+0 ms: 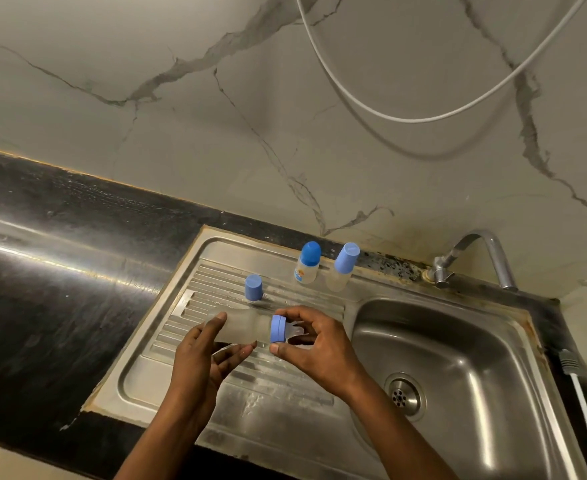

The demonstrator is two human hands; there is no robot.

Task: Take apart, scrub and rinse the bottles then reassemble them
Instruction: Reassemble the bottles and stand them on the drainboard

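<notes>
While two bare hands work low over the steel draining board (146,368), they hold one frosted clear bottle (240,329) on its side between them. The left hand (205,355) grips the bottle's body, thumb on top near the base, fingers underneath. The right hand (316,344) closes around the other end, fingers arched over the one clear teat (297,332) and thumb just below the one blue ring (278,328). Just beyond the left hand's thumb, one loose blue cap (253,287) stands alone on the ridged board. Farther beyond the right hand's fingers, two more bottles stand upright side by side: a dark-capped bottle (307,263) and a light-capped bottle (342,268). That makes three bottles. To the right of the right hand lies one sink bowl (475,341) with one drain (403,396); beyond it rises one curved tap (489,247). Farthest off, one white hose (406,119) loops across the veined wall (146,98).
</notes>
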